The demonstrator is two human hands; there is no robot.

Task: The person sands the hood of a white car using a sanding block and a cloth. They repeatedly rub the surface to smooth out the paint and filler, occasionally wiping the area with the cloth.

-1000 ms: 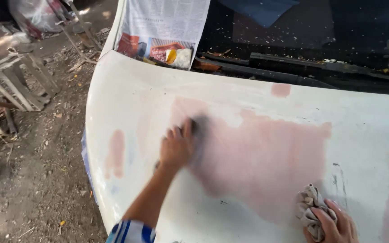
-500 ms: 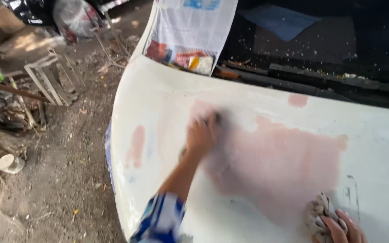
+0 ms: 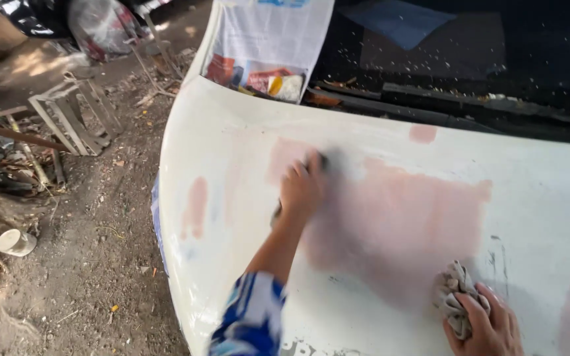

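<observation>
On the bonnet: the white car bonnet (image 3: 232,145) fills most of my view, spread beneath both my hands, with a big dull pink patch (image 3: 404,224) of filler or primer in its middle.
Smaller marks: one pink spot (image 3: 422,133) near the windscreen, one pink streak (image 3: 194,207) towards the edge by the dirt.
Left hand: my left hand (image 3: 301,188) presses flat on the upper corner of the patch, fingers curled over a dark sanding pad (image 3: 324,160).
Right hand: my right hand (image 3: 486,326) is clenched around a crumpled grey rag (image 3: 453,296), resting on the bonnet at the patch's lower edge.
Hard to make out: the left hand and blue-and-white sleeve (image 3: 249,323) are blurred; the pad is mostly hidden under my fingers.
Cut off: the right hand by the frame's bottom edge.
Masking: newspaper (image 3: 268,39) covers part of the windscreen.
</observation>
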